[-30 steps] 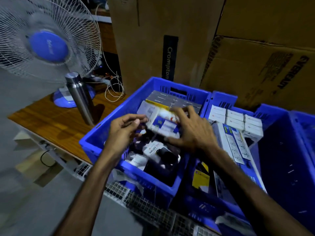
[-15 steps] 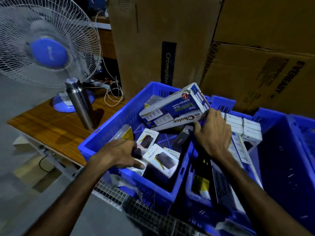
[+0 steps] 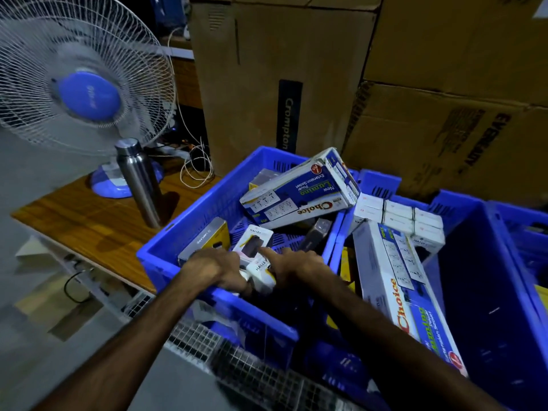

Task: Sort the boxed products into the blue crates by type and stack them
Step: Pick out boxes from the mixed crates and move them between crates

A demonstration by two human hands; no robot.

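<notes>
Blue crate [image 3: 166, 256], white Halley boxes [image 3: 252, 243], both hands' fingers [image 3: 268, 252] gripping one.

We see blue crates [image 3: 166, 256] in moulded plastic, smooth with a slight sheen, walls slotted. Extension socket box [image 3: 299, 192] is glossy printed card; the second long box [image 3: 397, 280] has the same finish. Small white boxes [image 3: 397, 215] look like matt card, though blur makes that uncertain. Halley box [image 3: 252, 241] is glossy card. Bottle [image 3: 139, 179] is brushed steel, satin finish. Counter [image 3: 89, 223] is wood-grain laminate, semi-gloss. Fan [image 3: 83, 93] has a white wire grille, glossy blue plastic hub and base. Big cartons [image 3: 267, 54] are matt brown corrugated cardboard, creased. Wire mesh [image 3: 267, 378] below is bare metal.
</notes>
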